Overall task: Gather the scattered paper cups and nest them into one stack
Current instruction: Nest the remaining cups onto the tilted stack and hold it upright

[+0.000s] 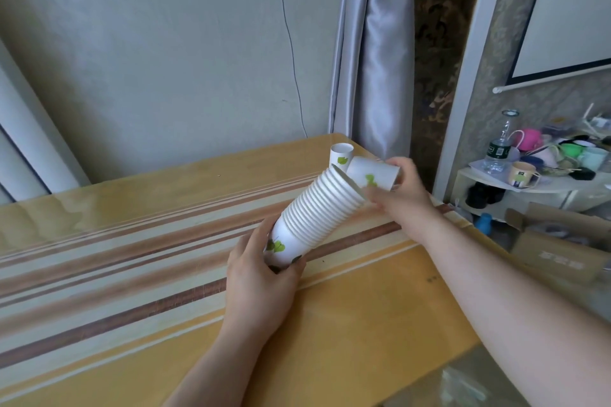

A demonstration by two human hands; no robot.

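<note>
My left hand grips the bottom end of a long stack of nested white paper cups with green leaf prints, tilted up and to the right above the table. My right hand holds a single white paper cup on its side, right at the stack's open mouth. One more paper cup stands upright on the table near the far right corner, just behind the held cup.
The yellow striped table has its right edge close to my right forearm. A grey curtain hangs behind the far corner. To the right, a white shelf holds mugs and a bottle, with a cardboard box below.
</note>
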